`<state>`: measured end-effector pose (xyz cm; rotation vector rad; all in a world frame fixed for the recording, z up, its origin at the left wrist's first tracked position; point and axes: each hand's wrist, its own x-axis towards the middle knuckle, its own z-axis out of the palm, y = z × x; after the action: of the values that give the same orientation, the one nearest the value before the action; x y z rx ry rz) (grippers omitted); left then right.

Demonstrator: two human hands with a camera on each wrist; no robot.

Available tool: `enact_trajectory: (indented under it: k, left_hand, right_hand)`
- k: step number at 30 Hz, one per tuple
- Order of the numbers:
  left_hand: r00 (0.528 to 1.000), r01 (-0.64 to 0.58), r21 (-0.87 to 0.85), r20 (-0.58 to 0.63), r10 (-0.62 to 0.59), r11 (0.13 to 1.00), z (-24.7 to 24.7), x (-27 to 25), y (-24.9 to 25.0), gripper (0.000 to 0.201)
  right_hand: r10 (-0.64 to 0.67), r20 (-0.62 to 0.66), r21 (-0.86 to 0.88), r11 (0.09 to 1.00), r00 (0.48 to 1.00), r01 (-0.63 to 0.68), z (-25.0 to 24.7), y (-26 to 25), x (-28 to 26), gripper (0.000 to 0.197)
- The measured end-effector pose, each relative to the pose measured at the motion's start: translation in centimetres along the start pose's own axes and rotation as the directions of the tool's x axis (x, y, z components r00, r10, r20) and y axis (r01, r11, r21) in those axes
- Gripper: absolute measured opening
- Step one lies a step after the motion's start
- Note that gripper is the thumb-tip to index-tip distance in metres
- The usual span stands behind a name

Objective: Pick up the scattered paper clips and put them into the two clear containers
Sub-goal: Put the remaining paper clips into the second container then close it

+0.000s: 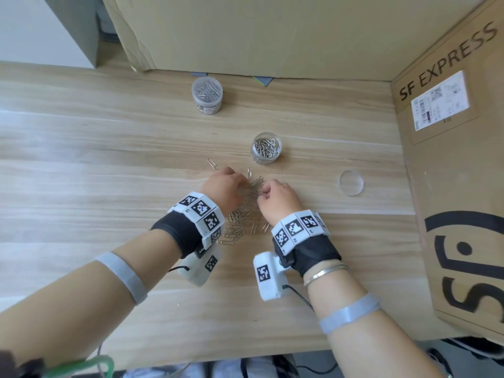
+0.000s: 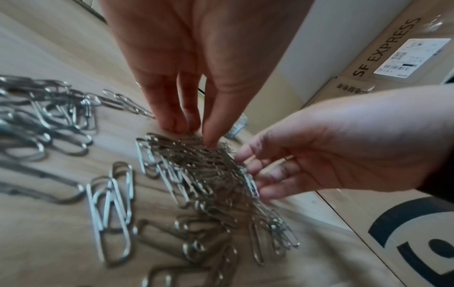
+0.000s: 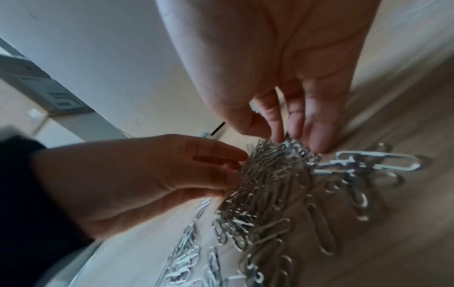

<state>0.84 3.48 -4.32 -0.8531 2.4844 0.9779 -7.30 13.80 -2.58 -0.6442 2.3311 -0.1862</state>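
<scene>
A heap of silver paper clips [image 1: 246, 205] lies mid-table between my hands. My left hand [image 1: 231, 178] presses its straight fingertips [image 2: 176, 124] against the heap's far left side [image 2: 201, 174]. My right hand [image 1: 263, 193] has bent fingers and pinches the top of the heap [image 3: 272, 170] between thumb and fingers [image 3: 317, 136]. More clips lie loose toward me [image 1: 234, 233], and a single clip [image 1: 213, 164] lies just beyond the left hand. An open clear container [image 1: 266, 151] holding clips stands just beyond the heap. A second clear container [image 1: 207, 96], lidded and holding clips, stands farther back.
A round clear lid [image 1: 351, 183] lies flat to the right of the hands. A large SF Express cardboard box [image 1: 461, 170] walls off the table's right side, and another cardboard sheet [image 1: 245, 34] stands along the back. The wooden table [image 1: 81, 159] stretches to the left.
</scene>
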Motion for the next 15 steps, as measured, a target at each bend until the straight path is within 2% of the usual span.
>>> enact_trajectory:
  k: [3,5,7,9,12,15]
  left_hand:
    - [0.998,0.001,0.075,0.067,-0.006,0.997,-0.1,-0.5,-0.3,0.069]
    - [0.998,0.002,0.185,0.066,-0.014,0.983,-0.3,-1.1,-0.6,0.087]
    - [0.998,-0.004,0.287,0.062,-0.014,0.958,-0.4,-1.5,-0.9,0.097]
    - [0.998,-0.016,0.348,0.067,-0.008,0.938,-0.1,-1.6,-1.1,0.103]
    - [0.999,-0.008,0.328,0.033,-0.003,0.945,0.3,-1.5,-1.1,0.1]
    - [1.0,-0.023,0.221,0.0,0.024,0.975,0.0,-0.8,-0.9,0.084]
  right_hand:
    - [-0.074,-0.046,-0.009,0.997,0.996,0.074,-0.3,0.2,0.0,0.035]
    - [-0.113,-0.051,-0.056,0.992,0.992,0.11,-0.4,0.8,0.0,0.067]
    - [-0.126,0.004,-0.105,0.986,0.992,0.126,-0.2,1.1,-0.2,0.102]
    - [-0.13,0.058,-0.177,0.974,0.99,0.138,0.5,1.0,-0.2,0.121]
    - [-0.148,0.06,-0.255,0.954,0.987,0.158,1.4,0.6,0.1,0.123]
    - [-0.177,0.003,-0.217,0.961,0.984,0.173,1.5,0.1,0.4,0.103]
